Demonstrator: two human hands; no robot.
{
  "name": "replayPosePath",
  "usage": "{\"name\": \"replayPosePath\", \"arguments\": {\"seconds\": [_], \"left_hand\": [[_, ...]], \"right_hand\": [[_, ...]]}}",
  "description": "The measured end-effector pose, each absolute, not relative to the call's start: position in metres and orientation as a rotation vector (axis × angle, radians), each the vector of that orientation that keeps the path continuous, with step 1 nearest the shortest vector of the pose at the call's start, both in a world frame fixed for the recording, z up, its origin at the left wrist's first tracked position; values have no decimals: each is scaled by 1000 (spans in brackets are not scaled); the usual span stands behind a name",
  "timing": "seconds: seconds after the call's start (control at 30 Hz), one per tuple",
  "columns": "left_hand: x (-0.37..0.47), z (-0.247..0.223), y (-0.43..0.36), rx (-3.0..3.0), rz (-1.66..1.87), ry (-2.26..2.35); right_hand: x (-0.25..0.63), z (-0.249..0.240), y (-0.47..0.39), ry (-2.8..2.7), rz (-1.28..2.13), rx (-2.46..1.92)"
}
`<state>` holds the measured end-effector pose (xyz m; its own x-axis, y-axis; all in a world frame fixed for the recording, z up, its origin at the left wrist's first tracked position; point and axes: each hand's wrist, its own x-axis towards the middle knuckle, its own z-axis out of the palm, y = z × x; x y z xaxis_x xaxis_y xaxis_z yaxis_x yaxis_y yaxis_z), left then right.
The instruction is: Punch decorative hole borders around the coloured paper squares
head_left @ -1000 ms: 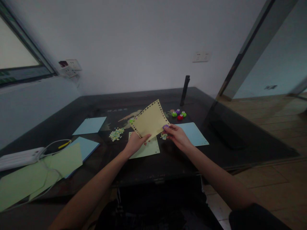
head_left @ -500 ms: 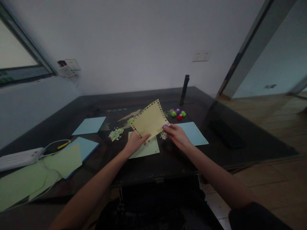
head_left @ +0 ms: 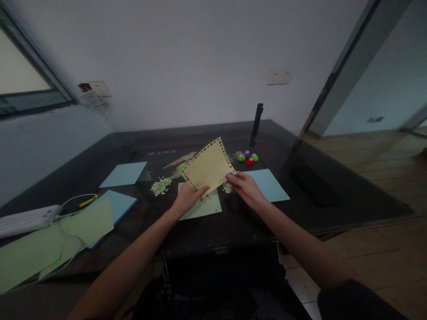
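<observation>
A yellow sheet of paper (head_left: pixel 210 162), with small shapes punched along several of its edges, is held tilted above the table. My left hand (head_left: pixel 188 198) grips its lower left edge between thumb and fingers. At the sheet's right corner, my right hand (head_left: pixel 245 186) is closed on a small purple paper punch (head_left: pixel 230 176), which sits over the paper's edge. Underneath lies a pale green sheet (head_left: pixel 203 209), partly covered by the left hand and yellow sheet. Small punched paper bits (head_left: pixel 227 188) lie near the right hand, and a larger pile of paper bits (head_left: pixel 160 186) lies left.
Green, purple and red punches (head_left: pixel 249 162) cluster behind a blue sheet (head_left: pixel 268 184). A dark upright cylinder (head_left: pixel 256 125) stands at the back. Another blue sheet (head_left: pixel 123 174), green sheets (head_left: pixel 90 222) and a white power strip (head_left: pixel 28 221) with a cable are on the left.
Almost nothing differs. Both hands keep their hold on the yellow sheet and the punch, and the whole view has shifted very slightly.
</observation>
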<state>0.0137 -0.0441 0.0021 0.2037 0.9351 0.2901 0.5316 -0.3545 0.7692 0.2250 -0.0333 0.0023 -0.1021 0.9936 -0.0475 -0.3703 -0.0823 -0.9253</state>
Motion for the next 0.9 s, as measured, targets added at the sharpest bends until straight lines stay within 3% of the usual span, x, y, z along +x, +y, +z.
{"name": "replayPosePath", "arguments": {"seconds": [0.9], "left_hand": [[14,1,-44,1987,1017,1348]], "right_hand": [[227,0,-29,-974,1458,-904]]}}
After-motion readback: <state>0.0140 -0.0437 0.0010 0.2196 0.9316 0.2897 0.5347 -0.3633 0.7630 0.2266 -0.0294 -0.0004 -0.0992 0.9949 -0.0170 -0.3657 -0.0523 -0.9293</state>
